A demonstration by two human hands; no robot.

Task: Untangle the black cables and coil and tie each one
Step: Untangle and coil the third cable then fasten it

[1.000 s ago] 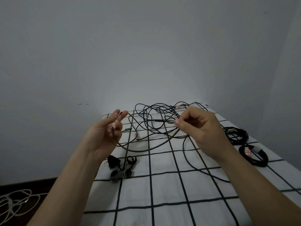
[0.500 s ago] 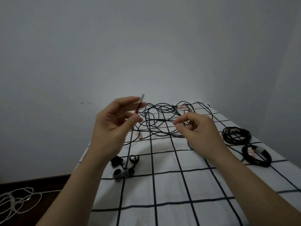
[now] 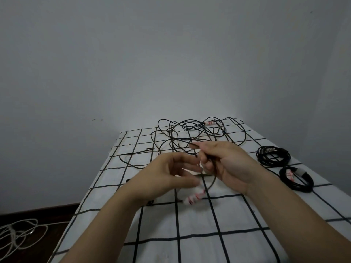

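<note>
A loose tangle of black cables (image 3: 193,133) lies at the far end of the checked sheet (image 3: 199,249). My right hand (image 3: 229,164) is turned palm up and grips one black cable, whose end pokes out to the left past its fingers. From that hand the cable curves down to a white-and-red striped tie (image 3: 192,199). My left hand (image 3: 171,175) hovers just left of the right hand, blurred, with its fingers spread and relaxed. I cannot make out whether it touches the cable or the tie.
Two coiled black cables (image 3: 273,155) (image 3: 296,179) lie at the right edge of the sheet. A white cord (image 3: 17,236) lies on the dark floor at lower left. The grey wall stands close behind the sheet.
My left hand has dropped from its raised position and moved right, toward the right hand. The right hand has turned palm up with the cable in its grip.
</note>
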